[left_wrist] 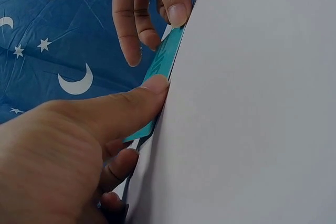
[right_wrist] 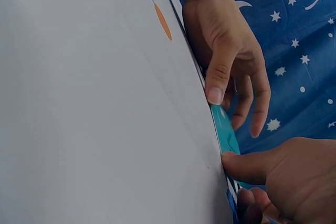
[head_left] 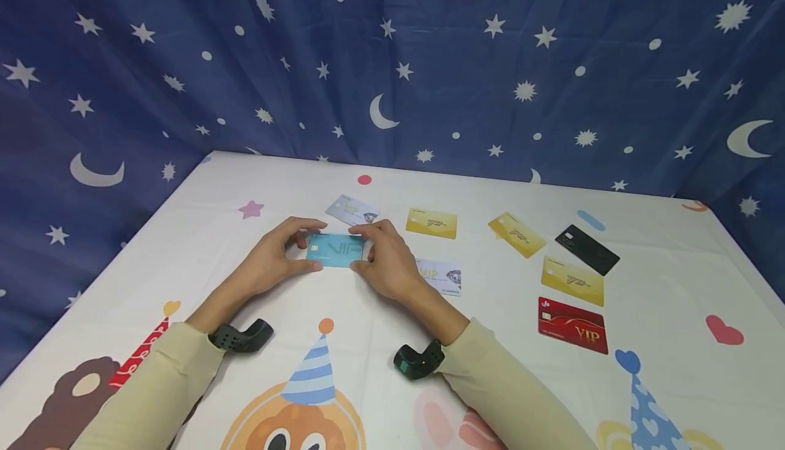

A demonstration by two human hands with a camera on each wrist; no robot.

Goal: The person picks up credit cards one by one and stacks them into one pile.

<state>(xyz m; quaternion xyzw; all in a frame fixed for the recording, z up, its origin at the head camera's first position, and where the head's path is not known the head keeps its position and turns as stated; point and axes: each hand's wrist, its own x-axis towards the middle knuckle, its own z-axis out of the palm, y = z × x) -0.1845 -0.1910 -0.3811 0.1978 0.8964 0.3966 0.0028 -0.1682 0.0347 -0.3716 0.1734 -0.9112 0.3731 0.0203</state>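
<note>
A teal VIP card (head_left: 335, 251) lies between both hands, near the middle left of the table in the head view. My left hand (head_left: 274, 252) pinches its left end, thumb at the near corner and index finger at the far one. At the right end, my right hand (head_left: 388, 259) holds it the same way. Both wrist views show the thumbs on the near edge of the teal card (left_wrist: 164, 59). Just beyond the hands lies a silver VIP card (head_left: 351, 208). Another silver VIP card (head_left: 446, 277) is partly hidden by the right hand and wrist.
To the right lie a gold card (head_left: 431, 223), a second gold card (head_left: 517, 234), a black card (head_left: 587, 250), a third gold card (head_left: 573, 281) and a red VIP card (head_left: 573, 326). A white patterned cloth (head_left: 294, 191) covers the table; a blue starry curtain (head_left: 441, 82) hangs behind.
</note>
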